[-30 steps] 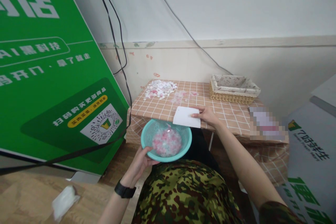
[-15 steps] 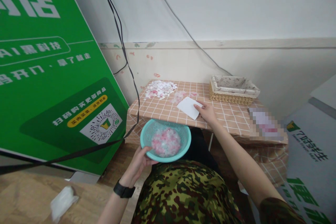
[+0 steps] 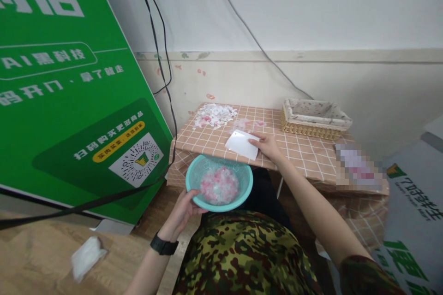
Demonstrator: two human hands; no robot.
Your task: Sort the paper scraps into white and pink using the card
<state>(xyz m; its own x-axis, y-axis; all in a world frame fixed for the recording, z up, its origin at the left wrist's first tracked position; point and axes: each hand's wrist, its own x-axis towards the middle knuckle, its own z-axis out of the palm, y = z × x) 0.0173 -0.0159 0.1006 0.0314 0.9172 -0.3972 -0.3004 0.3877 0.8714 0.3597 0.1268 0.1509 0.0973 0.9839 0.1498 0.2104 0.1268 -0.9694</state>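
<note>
My left hand grips the rim of a turquoise plastic basket below the table's front edge, thumb on the rim. Inside the basket lies a heap of small pink and clear pieces. Over the tabletop, my right hand pinches a white rectangular card with a small hole near one corner. Just beyond the card, thin pink and clear pieces are scattered on the cloth. A pile of white and pink flakes sits farther back to the left.
A cloth-lined wicker basket stands at the back right of the checked tablecloth. A blurred-out item lies at the right edge. Dark cables and a strap hang beside the green panel. A white plastic bag lies on the floor.
My right hand has moved the card slightly left and toward me across the cloth, and the card now lies flatter. My left hand still holds the basket in about the same place.
</note>
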